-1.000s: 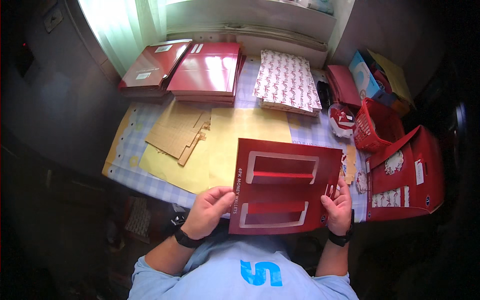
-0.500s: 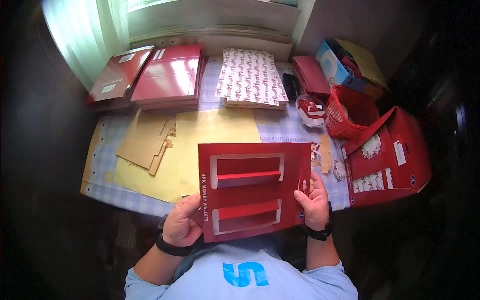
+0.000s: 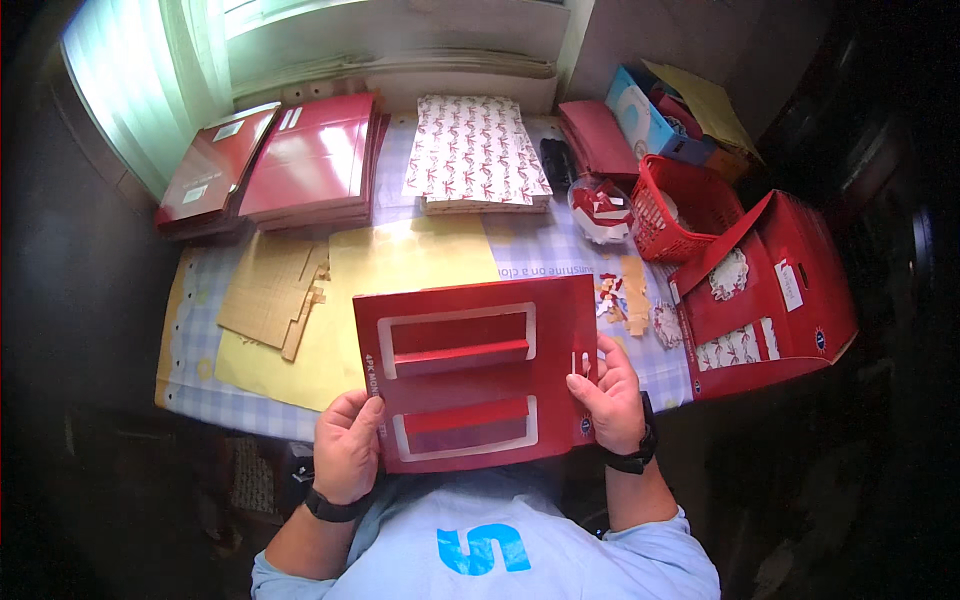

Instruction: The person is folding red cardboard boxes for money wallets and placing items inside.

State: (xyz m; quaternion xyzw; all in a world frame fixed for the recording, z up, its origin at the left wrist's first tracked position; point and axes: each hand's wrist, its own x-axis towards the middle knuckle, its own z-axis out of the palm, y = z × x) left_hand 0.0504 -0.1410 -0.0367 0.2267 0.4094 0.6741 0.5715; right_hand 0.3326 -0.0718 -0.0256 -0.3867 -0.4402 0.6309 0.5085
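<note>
Currently, I am holding a red cardboard panel [image 3: 462, 388] between both hands, over the near edge of the table and just in front of my light blue shirt [image 3: 400, 555]. My left hand [image 3: 347, 447] is gripping its left edge with the thumb lying on the front, and my right hand [image 3: 610, 397] is pinching the right edge the same way; the other fingers are partly hiding behind it. Two white-bordered cutouts [image 3: 531, 330] are running across the panel, one above the other, each showing a red flap. Beyond it, yellow sheets [image 3: 410, 260] are lying on the checked tablecloth [image 3: 195, 345], with brown cardboard pieces [image 3: 262, 295] resting on their left part. To the right, paper scraps [image 3: 609, 297] are lying near a red box [image 3: 795, 325], and a red basket [image 3: 668, 232] is standing behind that box. Farther back, a patterned stack [image 3: 475, 150] is sitting to the right of two glossy red stacks [image 3: 310, 165].
</note>
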